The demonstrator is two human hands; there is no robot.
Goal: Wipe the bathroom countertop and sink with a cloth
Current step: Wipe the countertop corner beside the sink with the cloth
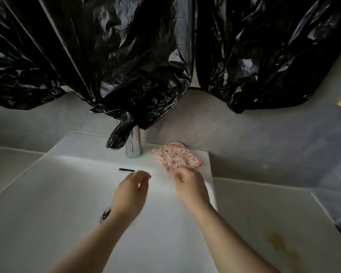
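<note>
Grip of the right hand [188, 186] is blurred where its fingertips meet the near edge of the cloth [176, 156], so I cannot tell whether they pinch the fabric or only touch it. The left hand [131, 190] hangs over the basin with fingers loosely curled, its grip apart and holding nothing. That pink spotted cloth lies bunched on the back ledge of the sink [67, 184], right of centre in the frame, just beside the chrome tap [133, 148]. To do this step well, I judge the hand should gather a full fold into the palm rather than nip one corner, so the cloth spreads under flat fingers for wiping. A brownish stain [280, 243] on the worktop [264, 200], lower right of the frame, looks to need firmer passes. Black plastic bags [106, 56] hang across the top, one tail draped onto the tap
</note>
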